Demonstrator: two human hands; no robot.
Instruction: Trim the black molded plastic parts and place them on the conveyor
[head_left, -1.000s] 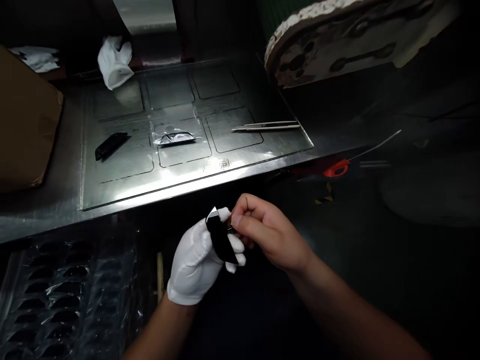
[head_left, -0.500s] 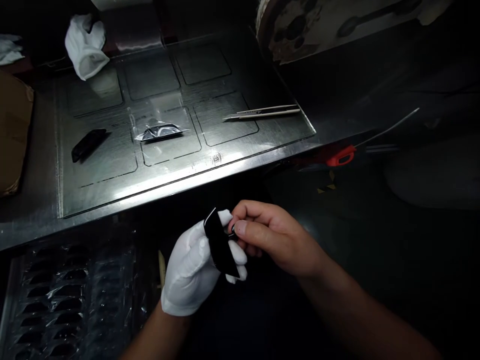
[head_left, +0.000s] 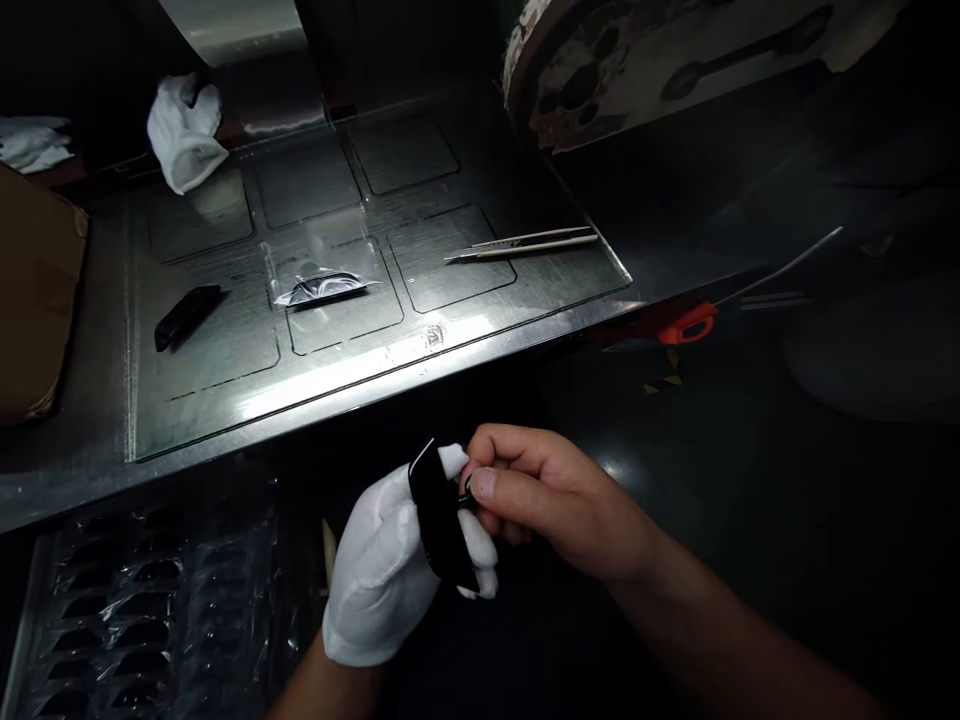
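At far left, a cardboard box (head_left: 37, 290) on the metal table (head_left: 97, 375). Behind it, a white cloth (head_left: 34, 145); farther right, a crumpled white glove (head_left: 184, 135) at the back of a sheet marked with dark outlines (head_left: 217, 345). Near the sheet's right edge, tweezers (head_left: 525, 243). Beyond, a worn wheel (head_left: 577, 85). Beside the table's front edge, a red handle (head_left: 688, 324); below, striped tape (head_left: 664, 385) on the floor (head_left: 720, 500).

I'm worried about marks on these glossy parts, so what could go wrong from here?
The bare right hand might smudge the glossy black piece if its fingers brush the face. The gloved left hand holds that piece away from the bench, so a slip could drop it. The small dark part at the right hand's fingertips could also slip or scrape the piece.
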